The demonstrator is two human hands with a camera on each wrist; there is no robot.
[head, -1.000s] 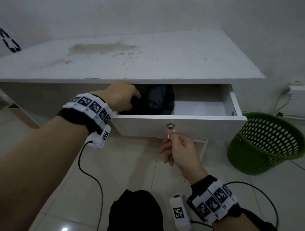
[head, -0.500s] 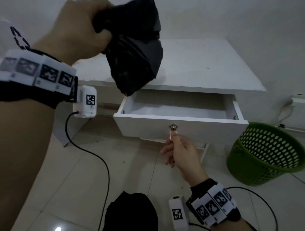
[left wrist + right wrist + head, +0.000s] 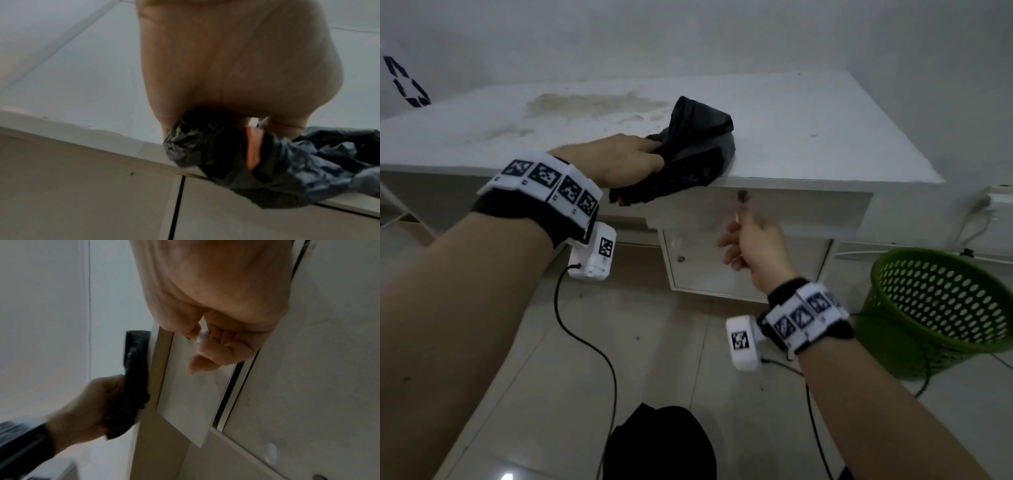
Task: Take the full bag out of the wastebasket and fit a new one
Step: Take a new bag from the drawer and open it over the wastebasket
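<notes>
Head view: left hand (image 3: 619,159) grips a folded black bag (image 3: 688,154) on the desk (image 3: 808,137) front edge; right hand (image 3: 751,240) pinches the drawer key (image 3: 742,197), drawer about shut. The green wastebasket (image 3: 941,308) stands unlined; a filled black bag (image 3: 661,442) lies on the floor.

Left wrist view: fingers (image 3: 285,128) curl round the bag.

Right wrist view: fingertips (image 3: 203,335) pinched. Fitting remains.

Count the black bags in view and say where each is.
2. One black bag lies on the desk, gripped by the left hand; another sits on the floor, bottom of view.
</notes>
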